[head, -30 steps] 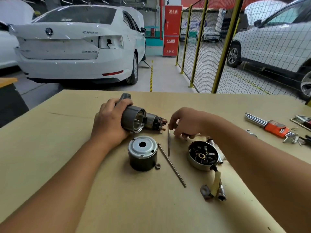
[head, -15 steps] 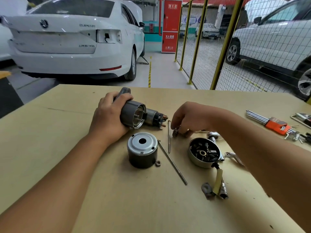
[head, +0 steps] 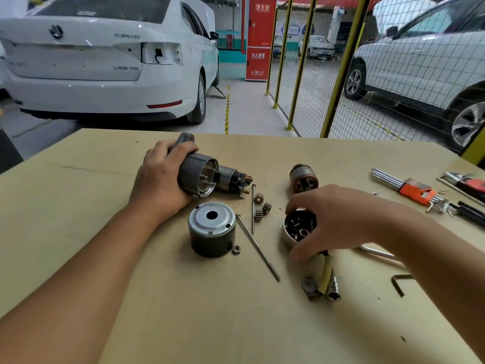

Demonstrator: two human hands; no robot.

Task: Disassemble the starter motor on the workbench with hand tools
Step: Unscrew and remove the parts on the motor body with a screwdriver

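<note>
My left hand grips the starter motor's front housing, which lies on its side with the solenoid behind it. My right hand curls around the rim of the round brush end cap. Three small planet gears lie loose beside two long through bolts. The dark field housing stands upright in front of the left hand, with a nut at its base. The copper armature lies beyond the right hand.
An orange-handled hex key set and other tools lie at the bench's right edge. A socket and cable lug sit below the end cap, a loose hex key to their right. Cars and a yellow fence stand beyond the workbench.
My right hand left the small gears on the bench and moved right and toward me onto the brush end cap. The armature behind it came into view. My left hand stayed put.
</note>
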